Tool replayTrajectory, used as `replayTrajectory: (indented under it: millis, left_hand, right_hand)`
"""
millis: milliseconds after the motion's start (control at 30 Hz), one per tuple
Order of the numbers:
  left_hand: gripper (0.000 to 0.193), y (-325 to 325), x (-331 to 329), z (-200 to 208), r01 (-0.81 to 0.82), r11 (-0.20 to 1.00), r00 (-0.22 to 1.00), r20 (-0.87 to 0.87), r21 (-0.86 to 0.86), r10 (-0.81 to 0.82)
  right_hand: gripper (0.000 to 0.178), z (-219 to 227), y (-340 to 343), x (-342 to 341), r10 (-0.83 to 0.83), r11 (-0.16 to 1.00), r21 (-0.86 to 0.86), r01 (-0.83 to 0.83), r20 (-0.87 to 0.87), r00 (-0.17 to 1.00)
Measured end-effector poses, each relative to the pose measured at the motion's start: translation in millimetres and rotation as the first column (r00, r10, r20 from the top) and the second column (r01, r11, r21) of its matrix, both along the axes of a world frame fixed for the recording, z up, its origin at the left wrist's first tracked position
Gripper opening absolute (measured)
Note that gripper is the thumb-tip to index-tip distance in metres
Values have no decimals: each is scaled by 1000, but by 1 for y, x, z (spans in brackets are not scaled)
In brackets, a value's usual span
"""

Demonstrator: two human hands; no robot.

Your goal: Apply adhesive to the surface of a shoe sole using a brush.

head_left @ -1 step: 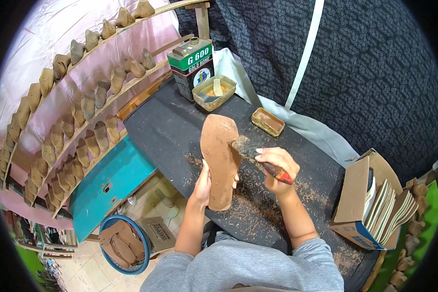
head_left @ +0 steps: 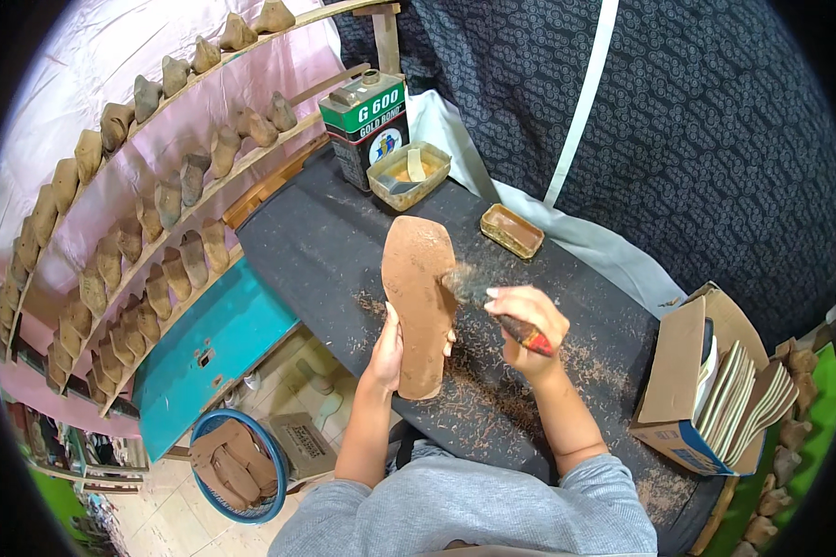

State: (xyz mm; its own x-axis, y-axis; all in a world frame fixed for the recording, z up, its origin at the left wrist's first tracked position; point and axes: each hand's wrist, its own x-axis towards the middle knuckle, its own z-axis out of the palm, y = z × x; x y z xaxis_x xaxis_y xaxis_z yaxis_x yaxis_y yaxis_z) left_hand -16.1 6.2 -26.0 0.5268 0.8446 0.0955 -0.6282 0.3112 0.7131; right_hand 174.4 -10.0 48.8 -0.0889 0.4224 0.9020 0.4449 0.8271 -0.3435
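Observation:
A tan-brown shoe sole (head_left: 420, 311) is held over the black-covered table, its wide end pointing away from me. My left hand (head_left: 386, 351) grips it along the lower part, thumb at the left edge and fingertips showing at the right. In my right hand (head_left: 532, 327) is a brush (head_left: 472, 282) with dark, fuzzy bristles and a red and black handle. Its bristle tip, somewhat blurred, meets the sole's right edge near the wide end. The fingers close round the handle.
Brown shavings (head_left: 502, 399) litter the table (head_left: 297, 218). Behind stand a green and black can (head_left: 367, 125), a crusted tub (head_left: 418, 186) and a small tray (head_left: 513, 232). At right is a box (head_left: 664, 371) of soles; at left, racks of shoe lasts (head_left: 195, 176) and a blue basket (head_left: 279, 455).
The brush and my right hand have shifted very slightly, the hand a little down and left. The sole has barely moved in my left hand.

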Motion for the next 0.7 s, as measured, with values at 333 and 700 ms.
replayTrajectory:
  millis: [333, 700]
  left_hand:
    - [69, -1, -6, 0, -93, 995, 990, -107, -33, 89]
    - [70, -10, -4, 6, 54, 998, 996, -69, 37, -51]
  right_hand:
    - [26, -10, -10, -3, 26, 999, -43, -26, -1, 1000]
    - [34, 29, 27, -2, -258, 949, 188, 253, 0, 966]
